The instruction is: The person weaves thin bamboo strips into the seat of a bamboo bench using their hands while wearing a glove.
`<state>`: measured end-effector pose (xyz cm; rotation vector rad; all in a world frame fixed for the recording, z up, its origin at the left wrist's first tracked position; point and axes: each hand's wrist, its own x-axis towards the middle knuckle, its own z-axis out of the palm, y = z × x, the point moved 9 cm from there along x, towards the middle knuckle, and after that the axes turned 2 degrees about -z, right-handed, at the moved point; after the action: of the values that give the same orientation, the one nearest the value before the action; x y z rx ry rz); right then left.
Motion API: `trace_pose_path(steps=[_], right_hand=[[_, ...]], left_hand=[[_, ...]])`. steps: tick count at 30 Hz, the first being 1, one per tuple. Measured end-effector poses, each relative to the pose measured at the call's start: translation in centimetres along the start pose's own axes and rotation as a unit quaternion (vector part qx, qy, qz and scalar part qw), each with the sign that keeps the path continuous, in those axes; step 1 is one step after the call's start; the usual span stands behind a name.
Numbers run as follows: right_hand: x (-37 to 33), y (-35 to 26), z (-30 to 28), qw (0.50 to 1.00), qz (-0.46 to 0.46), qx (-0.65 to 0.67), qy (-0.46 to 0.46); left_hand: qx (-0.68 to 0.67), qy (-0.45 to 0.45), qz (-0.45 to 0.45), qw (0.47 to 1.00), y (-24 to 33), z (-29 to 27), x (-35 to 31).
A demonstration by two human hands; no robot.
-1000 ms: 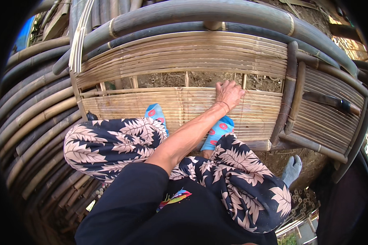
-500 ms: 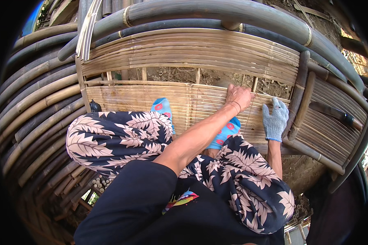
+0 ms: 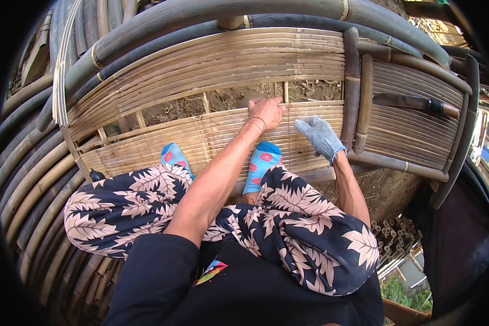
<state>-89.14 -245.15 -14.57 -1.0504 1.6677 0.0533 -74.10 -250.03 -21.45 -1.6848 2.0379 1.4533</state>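
My bare left hand is closed over the far edge of the near bamboo slats, beside a short bamboo crosspiece. Its fingertips are partly hidden, but they seem to grip the edge slat. A thin band circles that wrist. My right hand, in a grey knit glove with a blue cuff, hovers over the same slats to the right, fingers stretched out toward the left hand and nothing visible in them. Beyond the gap lies a second panel of slats.
Thick dark bamboo poles frame the far side. A dark-bladed knife with a wooden handle rests on the right-hand slatted section. Loose pale strips hang at the left, near stacked poles. My feet in blue socks stand on the slats.
The view has shifted to the right. My gloved right hand has come in closer to my left hand and turned to point leftward. The left hand stays at the slat edge.
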Motion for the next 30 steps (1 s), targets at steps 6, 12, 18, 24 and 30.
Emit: trace_pose_path(steps=[6, 12, 18, 24, 30], right_hand=[[-1.7, -3.8, -6.1, 0.943, -0.191, 0.262, 0.073], [-2.2, -8.3, -10.9, 0.952, -0.246, -0.108, 0.145], [-3.1, -0.4, 4.0, 0.838, -0.344, -0.423, -0.013], [-4.8, -3.7, 5.6, 0.857, -0.438, -0.267, 0.043], [-4.0, 0.2, 0.2, 0.843, -0.422, -0.333, 0.016]], left_hand=[[0.057, 0.039, 0.041, 0.997, 1.5, -1.0, -1.8], [0.087, 0.085, 0.087, 0.989, 1.1, -1.2, -2.9], [0.082, 0.073, 0.102, 0.989, 1.6, -0.7, -2.7], [0.063, 0.096, 0.129, 0.985, 2.4, -1.0, -2.6], [0.061, 0.052, 0.101, 0.992, 1.8, -1.7, -2.6]])
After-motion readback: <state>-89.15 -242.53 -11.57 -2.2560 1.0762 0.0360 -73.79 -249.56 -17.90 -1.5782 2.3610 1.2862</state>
